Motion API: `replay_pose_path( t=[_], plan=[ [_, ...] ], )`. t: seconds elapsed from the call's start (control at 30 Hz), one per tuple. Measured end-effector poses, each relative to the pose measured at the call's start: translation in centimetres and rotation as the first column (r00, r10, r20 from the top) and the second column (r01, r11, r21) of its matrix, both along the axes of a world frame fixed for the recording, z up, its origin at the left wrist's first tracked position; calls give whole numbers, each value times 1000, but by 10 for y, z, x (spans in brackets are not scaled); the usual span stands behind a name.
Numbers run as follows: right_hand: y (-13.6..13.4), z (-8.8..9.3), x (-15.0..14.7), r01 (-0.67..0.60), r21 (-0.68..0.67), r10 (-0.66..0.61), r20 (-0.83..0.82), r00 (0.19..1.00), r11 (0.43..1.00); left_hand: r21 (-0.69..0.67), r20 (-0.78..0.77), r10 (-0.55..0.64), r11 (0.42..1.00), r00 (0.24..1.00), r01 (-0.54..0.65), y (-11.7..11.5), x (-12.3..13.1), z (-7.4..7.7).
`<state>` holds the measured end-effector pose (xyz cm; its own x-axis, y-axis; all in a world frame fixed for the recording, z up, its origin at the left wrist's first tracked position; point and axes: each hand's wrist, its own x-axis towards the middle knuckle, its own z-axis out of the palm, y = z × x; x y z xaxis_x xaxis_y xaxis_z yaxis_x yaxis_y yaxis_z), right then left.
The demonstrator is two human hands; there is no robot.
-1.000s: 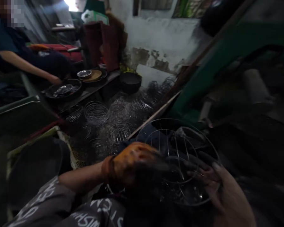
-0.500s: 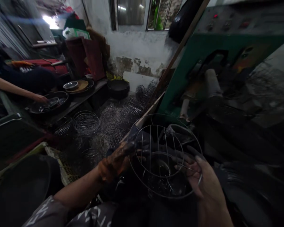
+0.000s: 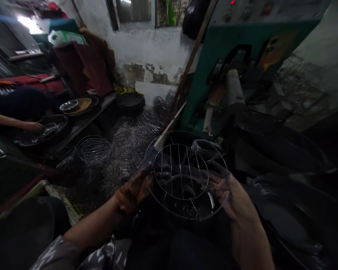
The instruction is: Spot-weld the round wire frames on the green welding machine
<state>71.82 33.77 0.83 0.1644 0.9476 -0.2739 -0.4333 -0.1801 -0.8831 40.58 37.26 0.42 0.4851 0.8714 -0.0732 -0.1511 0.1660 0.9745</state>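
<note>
A round wire basket frame (image 3: 183, 176) of thin metal rings and straight ribs is held low in the middle of the view. My left hand (image 3: 135, 187), in a stained orange glove, grips its left rim. My bare right hand (image 3: 231, 195) holds the right rim with fingers curled over the wire. The frame's open side faces me. A green machine (image 3: 214, 75) with a grey roller (image 3: 233, 90) stands just behind the frame.
Many finished wire frames (image 3: 124, 142) lie heaped on the floor to the left. Another person's arm (image 3: 14, 123) reaches into a dark pan (image 3: 45, 131) at far left. A wooden stick (image 3: 191, 56) leans on the machine. Dark basins sit at lower left and right.
My view has swung right and up toward the green machine. The wire frame has shifted slightly left and up between my hands, which still hold it. My left hand moved from over the frame to its left rim.
</note>
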Motion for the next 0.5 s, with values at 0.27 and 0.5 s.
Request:
replay_pose_path(
  t=[0.27,0.5],
  plan=[
    [7,-1,7,-8,16,8,-9,1000,1000,-344,294,-5,933,956,110,9,18,13],
    [12,-4,15,-243,65,244,-8,970,968,-451,488,81,876,869,172,24,13,10]
  ],
)
